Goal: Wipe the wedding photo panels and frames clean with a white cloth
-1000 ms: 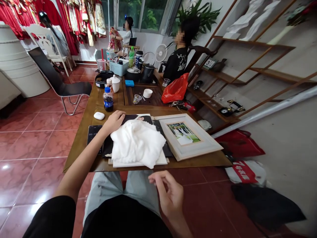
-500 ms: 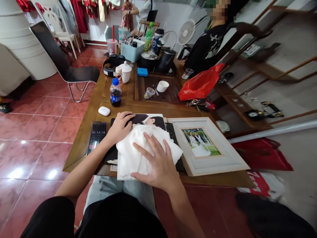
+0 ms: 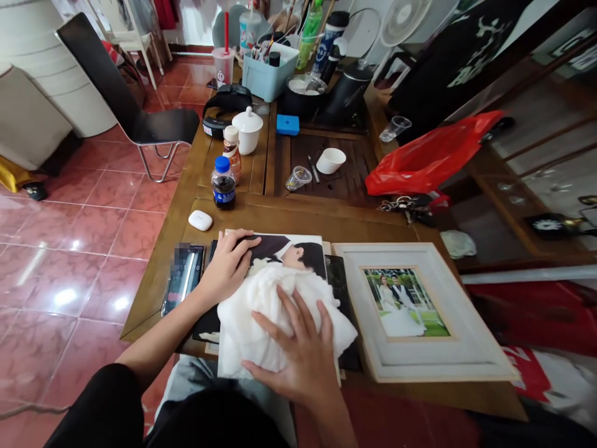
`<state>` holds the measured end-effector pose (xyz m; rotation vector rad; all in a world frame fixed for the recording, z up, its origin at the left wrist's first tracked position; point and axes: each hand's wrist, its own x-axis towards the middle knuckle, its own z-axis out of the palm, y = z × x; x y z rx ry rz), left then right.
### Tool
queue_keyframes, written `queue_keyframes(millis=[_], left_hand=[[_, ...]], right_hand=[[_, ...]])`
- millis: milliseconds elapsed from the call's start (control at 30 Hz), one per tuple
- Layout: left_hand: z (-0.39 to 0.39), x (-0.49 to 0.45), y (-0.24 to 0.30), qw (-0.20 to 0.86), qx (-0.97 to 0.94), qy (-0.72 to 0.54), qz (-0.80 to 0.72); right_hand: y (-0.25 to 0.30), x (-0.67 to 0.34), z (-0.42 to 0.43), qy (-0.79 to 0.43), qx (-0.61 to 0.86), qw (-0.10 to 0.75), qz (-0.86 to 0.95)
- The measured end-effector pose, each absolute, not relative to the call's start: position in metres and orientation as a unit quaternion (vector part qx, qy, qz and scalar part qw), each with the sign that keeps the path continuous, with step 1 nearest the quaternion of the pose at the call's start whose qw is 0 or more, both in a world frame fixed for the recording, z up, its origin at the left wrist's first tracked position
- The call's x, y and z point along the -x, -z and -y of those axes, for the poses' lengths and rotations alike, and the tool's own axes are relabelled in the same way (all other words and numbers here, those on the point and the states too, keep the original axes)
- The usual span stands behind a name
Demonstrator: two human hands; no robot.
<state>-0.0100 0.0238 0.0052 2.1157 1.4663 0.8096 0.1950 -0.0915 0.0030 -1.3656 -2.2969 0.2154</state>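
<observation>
right hand open, palm down, fingers spread wide across a soft white cloth, bearing on it without closing around it; left hand open too, fingers lightly bent, lying on the left edge of a large photo print, with no clear grip. cloth bunched over the near half of the print, leaving the far part uncovered, with a dark-haired figure in a dark suit in view. a black backing sheet showing beneath the print and past its right edge. just right of the print, a wide pale picture frame around a photo of a couple; just left of it, a smartphone; beyond its left corner, a white earbud case; farther beyond, a blue-capped bottle of dark drink. all on a wooden table. in terms of technique, flat, spread fingers probably the right choice: load shared across the cloth, less risk of fingertip dents in the print. likewise sensible, one hand kept at the edge as an anchor against sliding on the black sheet, with only light, even pressure through the cloth.
</observation>
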Motion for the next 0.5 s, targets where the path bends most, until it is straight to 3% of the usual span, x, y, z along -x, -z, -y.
queue_keyframes(millis=[500], left_hand=[[-0.0313, 0.0131, 0.0039, 0.189, -0.768, -0.326, -0.517]], right_hand=[[-0.0059, -0.1969, 0.0884, -0.067, 0.49, 0.203, 0.845]])
